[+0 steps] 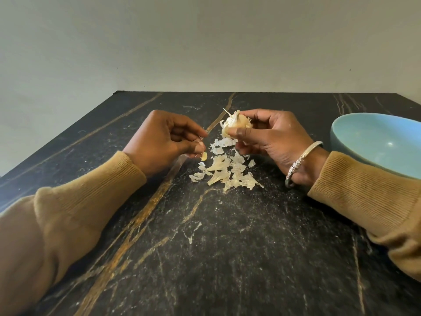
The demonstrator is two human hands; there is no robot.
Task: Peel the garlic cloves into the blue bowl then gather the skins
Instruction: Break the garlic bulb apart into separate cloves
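A black table (205,247) veined in gold (pale specks too) meets a plain grey wall (205,42). At centre, the right hand (275,137) curls round a bulb (237,124); the left hand (161,142) pinches a clove (204,156). Skins (227,171) lie below them; the bowl (369,131) sits at right edge.

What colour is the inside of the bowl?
Pale glossy blue; the bowl shows best in the head view.
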